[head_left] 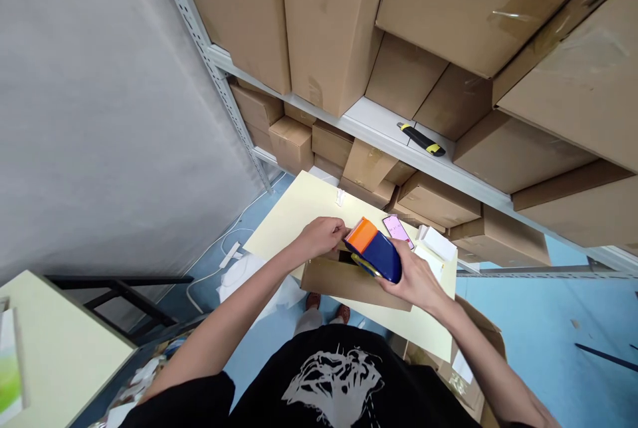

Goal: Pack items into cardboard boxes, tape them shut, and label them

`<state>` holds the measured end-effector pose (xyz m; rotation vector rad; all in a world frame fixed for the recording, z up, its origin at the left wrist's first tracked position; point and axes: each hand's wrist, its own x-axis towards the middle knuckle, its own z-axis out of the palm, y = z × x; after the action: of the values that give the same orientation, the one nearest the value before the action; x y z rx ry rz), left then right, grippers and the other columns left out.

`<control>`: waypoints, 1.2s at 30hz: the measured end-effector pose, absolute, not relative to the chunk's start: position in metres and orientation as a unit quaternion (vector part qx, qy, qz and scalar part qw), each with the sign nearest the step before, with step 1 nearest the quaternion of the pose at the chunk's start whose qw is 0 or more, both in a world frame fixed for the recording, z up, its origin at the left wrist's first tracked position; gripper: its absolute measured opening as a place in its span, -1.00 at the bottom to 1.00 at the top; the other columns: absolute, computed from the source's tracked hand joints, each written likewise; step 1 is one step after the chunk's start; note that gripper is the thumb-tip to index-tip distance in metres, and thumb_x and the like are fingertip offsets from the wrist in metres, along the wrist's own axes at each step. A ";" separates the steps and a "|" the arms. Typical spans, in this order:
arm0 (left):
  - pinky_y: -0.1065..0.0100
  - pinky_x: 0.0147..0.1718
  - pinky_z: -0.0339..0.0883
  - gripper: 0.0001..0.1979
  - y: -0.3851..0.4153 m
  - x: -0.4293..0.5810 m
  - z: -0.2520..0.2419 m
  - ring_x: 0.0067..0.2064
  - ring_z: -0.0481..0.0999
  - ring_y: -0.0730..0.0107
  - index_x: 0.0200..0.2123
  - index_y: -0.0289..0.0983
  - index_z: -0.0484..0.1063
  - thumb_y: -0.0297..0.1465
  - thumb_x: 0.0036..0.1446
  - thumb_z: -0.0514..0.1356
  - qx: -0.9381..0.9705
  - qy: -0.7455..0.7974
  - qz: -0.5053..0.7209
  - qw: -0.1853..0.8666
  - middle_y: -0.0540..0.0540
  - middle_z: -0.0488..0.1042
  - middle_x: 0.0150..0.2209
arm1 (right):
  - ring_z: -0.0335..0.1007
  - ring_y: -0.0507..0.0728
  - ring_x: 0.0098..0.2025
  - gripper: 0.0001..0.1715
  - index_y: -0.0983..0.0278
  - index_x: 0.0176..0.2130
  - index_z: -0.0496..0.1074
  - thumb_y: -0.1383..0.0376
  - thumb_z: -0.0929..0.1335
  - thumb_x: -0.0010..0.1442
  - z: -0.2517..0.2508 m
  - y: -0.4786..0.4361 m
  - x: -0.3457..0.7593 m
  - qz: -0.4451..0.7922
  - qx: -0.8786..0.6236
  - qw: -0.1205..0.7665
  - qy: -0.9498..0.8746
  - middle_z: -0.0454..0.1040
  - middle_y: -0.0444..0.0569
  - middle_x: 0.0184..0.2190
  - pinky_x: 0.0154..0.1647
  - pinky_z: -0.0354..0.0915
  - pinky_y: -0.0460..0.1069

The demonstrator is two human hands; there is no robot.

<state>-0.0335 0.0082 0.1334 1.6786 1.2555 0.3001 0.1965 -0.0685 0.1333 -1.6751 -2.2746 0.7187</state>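
My right hand (pixel 409 276) grips a dark blue and orange tape dispenser (pixel 375 247) by its blue end, with the toothed orange edge facing left. A yellowish edge shows along its underside. Just left of those teeth, my left hand (pixel 321 236) is closed in a pinch; whatever is between its fingertips is too small to make out. Both hands are above a brown cardboard box (pixel 353 283) at the near edge of the pale table (pixel 284 222). The hands and dispenser cover part of the box's top.
Beyond the dispenser lie a phone (pixel 397 231) with a lit screen and white boxes (pixel 438 242). A yellow-black utility knife (pixel 421 139) rests on the shelf (pixel 379 121), among stacked cartons (pixel 333 22). White plastic (pixel 264 288) lies on the floor; an open carton (pixel 481 321) stands right.
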 end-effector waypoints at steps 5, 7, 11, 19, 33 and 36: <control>0.44 -0.52 0.17 -0.71 0.005 -0.046 0.125 -0.57 0.34 0.46 -0.56 -0.24 0.28 -0.21 0.09 0.01 0.648 0.498 0.170 0.550 0.06 0.34 -0.67 | 0.45 0.22 -0.28 -0.15 0.19 0.19 0.06 0.04 0.36 -0.02 0.178 -0.056 0.214 0.255 -0.552 -0.036 -0.793 0.45 0.07 -0.15 -0.34 0.28 0.03; 0.44 -0.53 0.17 -0.68 0.002 -0.050 0.119 -0.57 0.32 0.47 -0.55 -0.26 0.31 -0.16 0.07 0.02 0.624 0.498 0.198 0.569 0.05 0.32 -0.65 | 0.45 0.22 -0.34 -0.13 0.21 0.18 0.06 0.02 0.36 -0.04 0.187 -0.052 0.216 0.240 -0.557 -0.081 -0.791 0.48 0.05 -0.24 -0.39 0.25 0.02; 0.45 -0.56 0.17 -0.66 -0.011 -0.057 0.109 -0.55 0.31 0.48 -0.54 -0.26 0.32 -0.12 0.06 0.04 0.592 0.507 0.260 0.570 0.04 0.32 -0.62 | 0.44 0.21 -0.37 -0.15 0.24 0.14 0.10 0.01 0.37 -0.06 0.198 -0.041 0.213 0.231 -0.543 -0.124 -0.798 0.48 0.03 -0.31 -0.41 0.22 0.00; 0.44 -0.49 0.29 -0.64 -0.041 -0.075 0.113 -0.50 0.36 0.49 -0.55 -0.27 0.34 -0.12 0.09 0.07 0.559 0.514 0.337 0.556 0.01 0.41 -0.53 | 0.45 0.19 -0.31 -0.25 0.15 0.12 0.14 -0.01 0.33 -0.01 0.215 -0.031 0.209 0.200 -0.493 -0.126 -0.838 0.50 -0.03 -0.23 -0.37 0.25 0.00; 0.42 -0.43 0.38 -0.65 -0.036 -0.077 0.096 -0.37 0.52 0.40 -0.54 -0.29 0.28 -0.10 -0.06 0.19 0.360 0.527 0.396 0.660 0.00 0.42 -0.52 | 0.47 0.21 -0.26 -0.24 0.17 0.18 0.11 0.15 0.32 0.00 0.211 -0.046 0.223 0.105 -0.440 -0.133 -0.882 0.50 0.03 -0.12 -0.31 0.28 0.03; 0.45 -0.48 0.35 -0.65 -0.039 -0.073 0.094 -0.40 0.52 0.42 -0.52 -0.29 0.26 -0.10 -0.02 0.16 0.350 0.528 0.377 0.675 0.02 0.39 -0.55 | 0.46 0.22 -0.18 -0.29 0.21 0.15 0.14 0.25 0.31 -0.01 0.212 -0.053 0.217 0.076 -0.424 -0.103 -0.896 0.48 0.06 -0.08 -0.21 0.28 0.06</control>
<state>-0.0729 -0.0390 0.0940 0.7877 1.1886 0.8471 0.2166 -0.0527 0.2125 -1.4282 -3.0169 0.2549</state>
